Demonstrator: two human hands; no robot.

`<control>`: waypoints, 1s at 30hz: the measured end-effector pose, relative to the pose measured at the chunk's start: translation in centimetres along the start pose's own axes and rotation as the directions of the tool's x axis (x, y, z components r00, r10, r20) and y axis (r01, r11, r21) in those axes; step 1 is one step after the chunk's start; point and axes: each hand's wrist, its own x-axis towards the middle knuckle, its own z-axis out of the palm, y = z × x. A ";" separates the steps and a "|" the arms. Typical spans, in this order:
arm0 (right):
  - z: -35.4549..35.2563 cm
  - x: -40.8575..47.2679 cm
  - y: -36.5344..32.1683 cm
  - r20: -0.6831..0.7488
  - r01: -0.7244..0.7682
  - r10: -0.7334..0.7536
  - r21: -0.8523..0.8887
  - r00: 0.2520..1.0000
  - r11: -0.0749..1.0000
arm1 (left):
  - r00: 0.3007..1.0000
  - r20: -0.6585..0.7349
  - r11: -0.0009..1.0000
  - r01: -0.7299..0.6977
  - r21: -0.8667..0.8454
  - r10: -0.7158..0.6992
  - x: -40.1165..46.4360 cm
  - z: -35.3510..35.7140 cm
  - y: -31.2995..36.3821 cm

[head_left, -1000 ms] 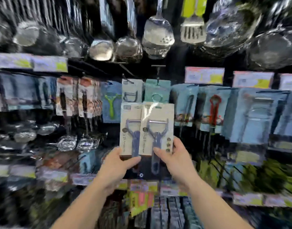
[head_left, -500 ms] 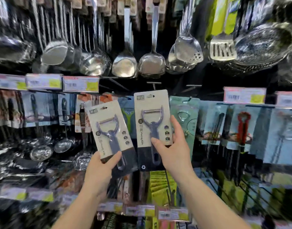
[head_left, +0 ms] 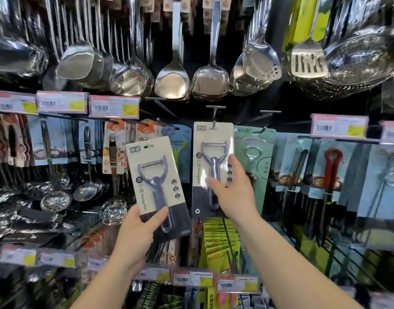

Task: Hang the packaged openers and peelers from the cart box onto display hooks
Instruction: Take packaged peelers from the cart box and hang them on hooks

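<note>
Two carded peelers going up at frame centre, one in each hand.

The right hand (head_left: 232, 188) is pinching the right peeler (head_left: 212, 166) by its card, whose top slot is sitting at the hook (head_left: 214, 115) just above centre. The left hand (head_left: 144, 226) is gripping the lower end of the left peeler (head_left: 157, 186), tilted and clear of any hook, just left of centre. Steel ladles (head_left: 172, 79) are hanging along the top.

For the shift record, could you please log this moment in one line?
left hand: holds tilted peeler pack | right hand: peeler pack at display hook | seating: unclear
</note>
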 end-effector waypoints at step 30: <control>-0.5 0.2 3.0 -0.190 -0.042 0.025 -0.085 0.981 0.995 | 0.983 -0.105 0.856 -0.077 0.511 0.150 4.1 9.8 2.9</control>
